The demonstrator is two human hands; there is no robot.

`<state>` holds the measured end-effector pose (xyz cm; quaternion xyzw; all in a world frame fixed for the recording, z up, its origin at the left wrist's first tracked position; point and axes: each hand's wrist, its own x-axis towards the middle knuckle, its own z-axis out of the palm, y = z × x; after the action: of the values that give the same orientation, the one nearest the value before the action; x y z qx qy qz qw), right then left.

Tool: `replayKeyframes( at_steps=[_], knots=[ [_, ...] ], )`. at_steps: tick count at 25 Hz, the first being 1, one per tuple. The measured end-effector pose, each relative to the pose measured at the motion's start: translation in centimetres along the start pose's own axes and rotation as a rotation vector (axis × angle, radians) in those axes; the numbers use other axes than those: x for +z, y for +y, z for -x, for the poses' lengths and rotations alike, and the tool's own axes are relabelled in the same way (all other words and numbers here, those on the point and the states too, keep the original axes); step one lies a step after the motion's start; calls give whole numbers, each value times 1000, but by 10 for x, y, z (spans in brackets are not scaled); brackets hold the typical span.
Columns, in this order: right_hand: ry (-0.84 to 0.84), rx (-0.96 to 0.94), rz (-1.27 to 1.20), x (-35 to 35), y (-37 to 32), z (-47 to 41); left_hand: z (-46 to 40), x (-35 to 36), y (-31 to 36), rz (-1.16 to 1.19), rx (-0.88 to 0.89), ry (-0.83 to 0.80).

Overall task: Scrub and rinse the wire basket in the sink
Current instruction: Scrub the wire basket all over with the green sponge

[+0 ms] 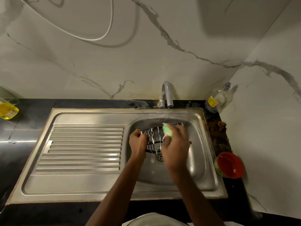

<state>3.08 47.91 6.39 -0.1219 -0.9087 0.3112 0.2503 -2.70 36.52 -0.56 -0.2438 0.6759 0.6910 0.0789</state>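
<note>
Head view. Wire basket [154, 137]: soapy, tilted in the sink [195, 160] bowl, above the drain. My left hand [138, 143]: curled tight on its left edge. My right hand [176, 146]: pinching a green sponge [167, 130] against the wires. Tap [167, 94]: thin stream running.

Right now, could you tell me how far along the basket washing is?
Soaping is done in part: white suds streak the wire basket. Scrubbing is in hand: the left hand steadies it while the right hand works a green sponge. Rinsing is left; only a thin stream falls from the tap.
</note>
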Motion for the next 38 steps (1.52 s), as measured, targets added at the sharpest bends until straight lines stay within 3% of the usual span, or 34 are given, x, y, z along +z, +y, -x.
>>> replayKeyframes(
  at_steps=[4,10,12,15,16,19,21,23,29,33,38],
  knots=[
    [-79,-228,-105,-4,-7,11,-3,1,-2,17,6,-9],
    [88,201,-93,-8,53,-27,-2,-4,0,42,-5,12],
    [31,100,-153,1,27,-8,-3,-2,-1,30,-3,2],
    [-91,-206,-197,4,7,15,0,-2,2,63,9,-17],
    [-65,-199,-196,1,13,8,-2,-4,0,85,-3,-22],
    [45,231,-248,0,62,-27,-15,-14,-14,141,-26,-61],
    [-91,542,-476,7,90,-38,-19,-16,-13,164,-56,-75],
    [-269,738,-728,12,101,-39,-20,-13,-10,197,-104,-126],
    [-498,906,-1071,0,102,-58,-48,-26,-29,375,-311,-337],
    [-481,923,-1022,7,93,-74,-51,-39,-40,597,-406,-392],
    [-464,972,-922,32,88,-96,-72,-46,-54,253,-358,-191]
  ],
)
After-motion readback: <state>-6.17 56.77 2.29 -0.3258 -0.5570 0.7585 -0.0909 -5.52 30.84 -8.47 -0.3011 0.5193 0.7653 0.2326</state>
